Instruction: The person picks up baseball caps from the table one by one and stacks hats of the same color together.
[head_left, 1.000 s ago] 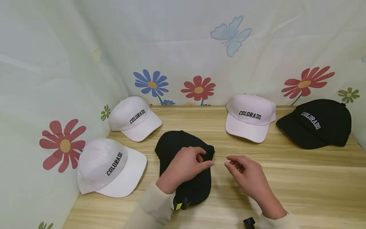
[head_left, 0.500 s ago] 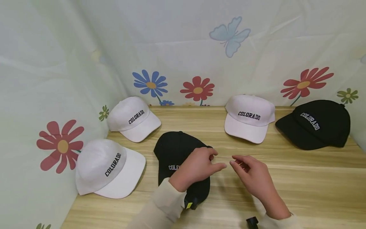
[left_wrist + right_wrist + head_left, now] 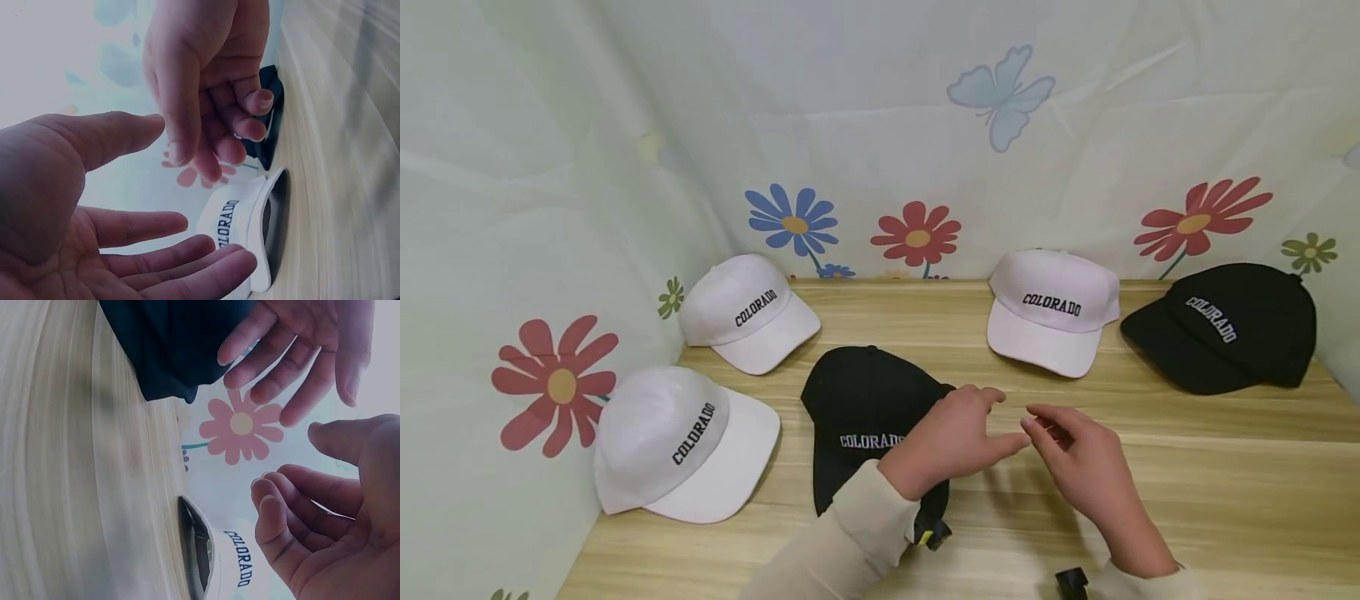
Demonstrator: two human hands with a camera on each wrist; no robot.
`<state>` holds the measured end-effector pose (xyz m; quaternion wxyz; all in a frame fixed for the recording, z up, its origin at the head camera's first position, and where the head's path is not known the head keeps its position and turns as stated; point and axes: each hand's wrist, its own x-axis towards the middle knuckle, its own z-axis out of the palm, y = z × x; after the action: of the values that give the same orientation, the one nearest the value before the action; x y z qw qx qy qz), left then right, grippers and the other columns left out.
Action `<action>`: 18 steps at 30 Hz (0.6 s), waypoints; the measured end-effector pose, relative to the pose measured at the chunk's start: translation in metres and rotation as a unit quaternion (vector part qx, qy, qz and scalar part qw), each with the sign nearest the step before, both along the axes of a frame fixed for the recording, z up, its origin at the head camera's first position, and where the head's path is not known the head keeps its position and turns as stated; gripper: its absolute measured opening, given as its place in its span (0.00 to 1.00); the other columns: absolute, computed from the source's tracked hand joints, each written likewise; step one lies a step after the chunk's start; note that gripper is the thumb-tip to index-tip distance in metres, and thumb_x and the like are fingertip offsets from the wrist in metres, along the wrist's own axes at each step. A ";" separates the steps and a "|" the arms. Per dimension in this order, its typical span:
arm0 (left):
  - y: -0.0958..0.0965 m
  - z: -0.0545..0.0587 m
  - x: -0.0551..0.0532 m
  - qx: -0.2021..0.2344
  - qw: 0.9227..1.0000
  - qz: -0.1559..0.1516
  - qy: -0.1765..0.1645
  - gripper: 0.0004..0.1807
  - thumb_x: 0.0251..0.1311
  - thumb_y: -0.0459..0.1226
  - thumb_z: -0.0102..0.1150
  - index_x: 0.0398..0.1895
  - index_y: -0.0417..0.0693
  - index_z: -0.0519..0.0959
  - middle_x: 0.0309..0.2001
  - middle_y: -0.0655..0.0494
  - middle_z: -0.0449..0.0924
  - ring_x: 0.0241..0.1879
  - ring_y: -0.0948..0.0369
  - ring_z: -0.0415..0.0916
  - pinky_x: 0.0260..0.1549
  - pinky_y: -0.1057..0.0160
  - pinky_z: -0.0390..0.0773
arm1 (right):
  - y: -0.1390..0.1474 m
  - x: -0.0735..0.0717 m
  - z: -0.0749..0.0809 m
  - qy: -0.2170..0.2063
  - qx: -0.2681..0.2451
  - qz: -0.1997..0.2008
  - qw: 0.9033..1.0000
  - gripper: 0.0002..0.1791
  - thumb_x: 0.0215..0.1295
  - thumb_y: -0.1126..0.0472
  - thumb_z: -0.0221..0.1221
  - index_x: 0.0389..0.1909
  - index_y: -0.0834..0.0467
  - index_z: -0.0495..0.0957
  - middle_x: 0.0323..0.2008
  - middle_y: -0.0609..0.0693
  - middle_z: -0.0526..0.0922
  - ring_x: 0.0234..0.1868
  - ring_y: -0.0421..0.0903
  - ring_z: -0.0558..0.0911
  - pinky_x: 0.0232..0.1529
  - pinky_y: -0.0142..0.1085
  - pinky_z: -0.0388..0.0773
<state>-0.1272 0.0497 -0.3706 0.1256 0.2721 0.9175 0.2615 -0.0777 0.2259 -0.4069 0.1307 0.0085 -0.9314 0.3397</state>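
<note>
My left hand (image 3: 951,437) hovers over the right side of a black COLORADO baseball cap (image 3: 850,392), fingers extended and thumb apart, holding nothing. Its forearm hides part of that cap's brim. Close on its right, my right hand (image 3: 1082,458) is held above the table with loosely bent fingers and nothing in them. The fingertips of both hands almost meet in the head view. In the left wrist view, the left fingers (image 3: 181,269) are spread, with the right hand (image 3: 200,81) facing them. The right wrist view shows the right fingers (image 3: 300,506) relaxed and bare.
Two white COLORADO caps, a rear one (image 3: 748,312) and a front one (image 3: 685,446), sit at the left. Another white cap (image 3: 1052,312) and a second black cap (image 3: 1225,329) stand at the back right. A flowered curtain (image 3: 865,125) borders the wooden table (image 3: 1225,500).
My left hand has moved right, away from the middle of the front black cap, uncovering its lettering. The right hand has shifted slightly right. The caps stay in place.
</note>
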 end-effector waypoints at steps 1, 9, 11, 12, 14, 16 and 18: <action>0.002 0.000 0.000 -0.004 1.000 -0.002 0.004 0.35 0.61 0.61 0.54 0.65 0.50 0.72 0.55 0.56 0.78 0.52 0.63 0.76 0.50 0.64 0.77 | 0.001 0.000 0.000 0.001 0.000 -0.002 1.000 0.17 0.67 0.52 0.60 0.49 0.59 0.83 0.34 0.49 0.85 0.30 0.36 0.78 0.31 0.29 0.76; 0.015 0.001 -0.001 -0.020 0.999 -0.007 0.033 0.37 0.61 0.64 0.52 0.67 0.52 0.69 0.57 0.57 0.76 0.53 0.63 0.74 0.51 0.64 0.76 | 0.007 0.000 0.002 -0.004 -0.006 -0.019 1.000 0.20 0.68 0.50 0.58 0.52 0.60 0.81 0.37 0.52 0.86 0.30 0.33 0.79 0.30 0.28 0.76; 0.018 0.002 -0.002 -0.017 0.999 -0.012 0.034 0.38 0.61 0.64 0.51 0.67 0.52 0.69 0.58 0.57 0.76 0.53 0.63 0.74 0.50 0.65 0.76 | 0.009 -0.001 0.002 0.000 -0.006 -0.025 1.000 0.21 0.68 0.50 0.58 0.52 0.60 0.81 0.38 0.54 0.86 0.30 0.32 0.79 0.30 0.28 0.76; 0.020 0.002 -0.003 -0.013 0.999 -0.016 0.034 0.38 0.61 0.64 0.51 0.67 0.52 0.68 0.58 0.57 0.76 0.54 0.63 0.74 0.50 0.65 0.76 | 0.011 -0.001 0.002 0.003 -0.006 -0.029 1.000 0.21 0.68 0.50 0.58 0.53 0.60 0.81 0.38 0.54 0.86 0.30 0.32 0.79 0.30 0.28 0.76; 0.024 0.001 -0.005 -0.001 0.999 -0.023 0.030 0.38 0.61 0.63 0.52 0.68 0.51 0.68 0.59 0.57 0.76 0.55 0.63 0.74 0.50 0.66 0.76 | 0.014 -0.002 0.002 0.006 -0.007 -0.036 0.999 0.21 0.68 0.49 0.58 0.53 0.60 0.80 0.39 0.56 0.86 0.30 0.30 0.78 0.30 0.27 0.76; 0.029 0.000 -0.007 0.010 0.999 -0.030 0.025 0.38 0.61 0.63 0.52 0.68 0.52 0.68 0.59 0.58 0.76 0.55 0.64 0.73 0.49 0.66 0.77 | 0.018 -0.003 0.002 0.005 -0.009 -0.042 0.999 0.22 0.68 0.49 0.58 0.54 0.60 0.80 0.40 0.57 0.86 0.30 0.27 0.77 0.30 0.27 0.76; 0.033 -0.003 -0.008 0.014 0.999 -0.030 0.023 0.38 0.61 0.64 0.52 0.68 0.53 0.67 0.58 0.59 0.77 0.55 0.64 0.73 0.49 0.66 0.77 | 0.022 -0.003 0.002 0.003 -0.012 -0.050 0.999 0.22 0.68 0.49 0.58 0.54 0.60 0.80 0.41 0.58 0.86 0.30 0.24 0.75 0.29 0.25 0.75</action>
<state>-0.1355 0.0830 -0.3733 0.1086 0.3075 0.9076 0.2645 -0.0811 0.2478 -0.4052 0.1507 -0.0381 -0.9262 0.3435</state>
